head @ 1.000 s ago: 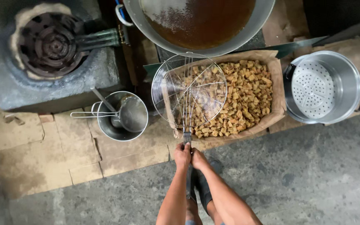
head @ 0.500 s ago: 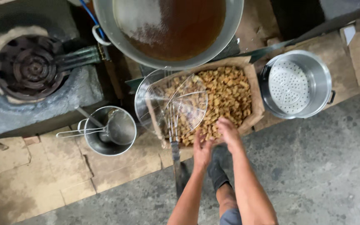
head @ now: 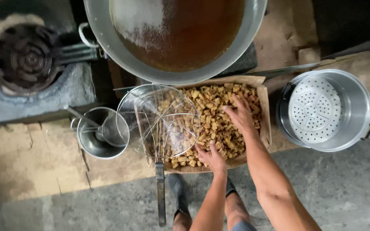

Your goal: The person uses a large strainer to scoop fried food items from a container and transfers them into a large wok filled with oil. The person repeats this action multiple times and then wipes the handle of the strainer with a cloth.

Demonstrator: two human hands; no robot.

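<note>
Head view: we look straight down.
Fried pieces (head: 219,124): heaped in the paper-lined tray (head: 265,128), directly under both hands.
Right hand (head: 240,113): fingers spread, flat on the heap's far side.
Left hand (head: 210,156): open, at the near edge.
Wire skimmer (head: 157,122): lying left, handle toward us.

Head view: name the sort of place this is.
Likely a rough outdoor or workshop frying kitchen. A big wok of brown oil sits beside a stone burner, a wire skimmer lies over a paper-lined tray of fried pieces, and both hands work low over it.
</note>
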